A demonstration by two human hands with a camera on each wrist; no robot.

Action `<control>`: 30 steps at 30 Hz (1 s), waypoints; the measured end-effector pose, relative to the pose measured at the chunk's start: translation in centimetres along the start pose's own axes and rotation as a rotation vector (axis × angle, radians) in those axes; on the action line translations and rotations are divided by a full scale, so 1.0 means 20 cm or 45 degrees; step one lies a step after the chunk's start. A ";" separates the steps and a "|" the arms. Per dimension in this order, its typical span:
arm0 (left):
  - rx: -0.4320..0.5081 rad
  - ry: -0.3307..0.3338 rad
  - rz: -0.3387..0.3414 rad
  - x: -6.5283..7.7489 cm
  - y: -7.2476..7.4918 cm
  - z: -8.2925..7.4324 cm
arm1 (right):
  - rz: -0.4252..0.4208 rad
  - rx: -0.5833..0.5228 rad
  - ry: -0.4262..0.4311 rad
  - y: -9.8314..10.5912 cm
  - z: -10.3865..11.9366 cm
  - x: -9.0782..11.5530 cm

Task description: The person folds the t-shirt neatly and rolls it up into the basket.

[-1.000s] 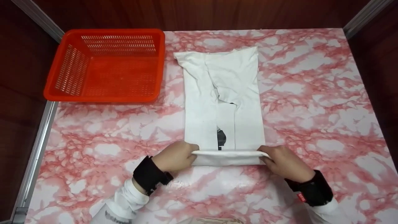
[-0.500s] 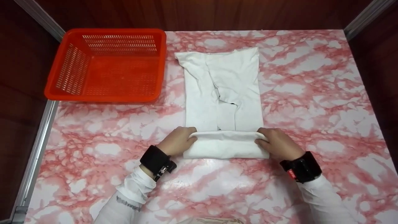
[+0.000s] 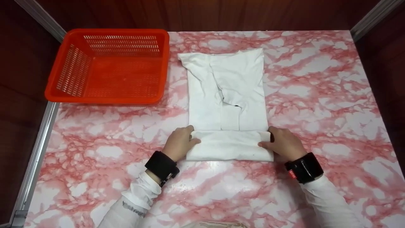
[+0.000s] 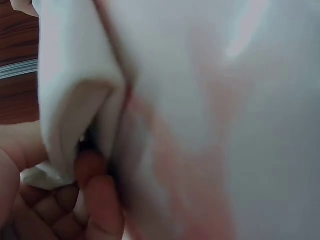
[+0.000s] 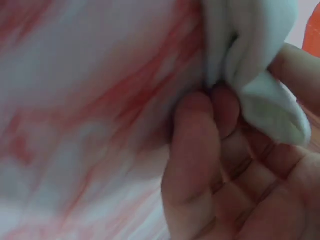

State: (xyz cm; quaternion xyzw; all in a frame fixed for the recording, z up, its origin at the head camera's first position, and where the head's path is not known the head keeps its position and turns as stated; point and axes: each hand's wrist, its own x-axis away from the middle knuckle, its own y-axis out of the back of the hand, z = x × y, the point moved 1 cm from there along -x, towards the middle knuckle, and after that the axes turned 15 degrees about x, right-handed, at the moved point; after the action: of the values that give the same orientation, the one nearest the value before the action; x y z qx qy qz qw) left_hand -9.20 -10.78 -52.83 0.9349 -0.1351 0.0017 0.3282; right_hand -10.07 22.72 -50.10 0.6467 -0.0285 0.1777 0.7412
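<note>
A white shirt (image 3: 205, 107) lies flat on the table, its sides folded inward and its near end turned up into a wide band. My left hand (image 3: 179, 144) grips the left end of this band, thumb on top. At the opposite end, my right hand (image 3: 284, 144) holds the band the same way. In the left wrist view, fingertips (image 4: 102, 200) tuck into the layered cloth (image 4: 75, 55) at its side. The right wrist view shows fingers (image 5: 195, 140) under the folded layers, with a loose flap of cloth (image 5: 277, 112) between thumb and fingers.
A red plastic basket (image 3: 109, 100) with slotted walls stands at the back left, holding nothing visible. The table (image 3: 319, 104) has a pink and white marbled top. Dark wood-look panels (image 3: 221, 15) border it at the back and both sides.
Both hands have moved away from the body, bringing the shirt's near end up and over. The raised edge now lies down on the shirt and covers the dark patch seen earlier.
</note>
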 end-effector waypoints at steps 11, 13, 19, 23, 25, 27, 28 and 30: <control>-0.012 0.084 -0.200 0.07 0.02 0.02 | -0.214 0.009 -0.049 -0.06 -0.02 0.04; -0.123 -0.005 -0.222 0.09 0.01 0.01 | -0.283 0.004 -0.030 -0.07 -0.02 0.07; -0.345 -0.279 -0.104 0.17 -0.04 -0.06 | -0.520 0.012 0.104 -0.08 0.01 0.16; -0.376 -0.401 0.101 0.22 -0.08 -0.09 | -0.524 0.078 0.323 -0.09 0.04 0.19; -0.396 -0.430 0.167 0.23 -0.10 -0.09 | -0.484 0.117 0.438 -0.10 0.05 0.20; -0.415 -0.431 0.208 0.24 -0.11 -0.08 | -0.440 0.140 0.524 -0.12 0.05 0.20; -0.417 -0.423 0.220 0.24 -0.12 -0.08 | -0.412 0.146 0.550 -0.13 0.05 0.20; -0.419 -0.395 0.233 0.23 -0.13 -0.06 | -0.360 0.155 0.571 -0.14 0.04 0.19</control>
State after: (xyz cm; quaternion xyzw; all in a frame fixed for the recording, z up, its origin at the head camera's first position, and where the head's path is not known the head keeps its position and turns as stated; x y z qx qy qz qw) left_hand -3.96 -9.30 -52.98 0.8418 -0.2667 -0.1343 0.4497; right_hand -5.46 22.44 -51.63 0.6322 0.2377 0.2126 0.7062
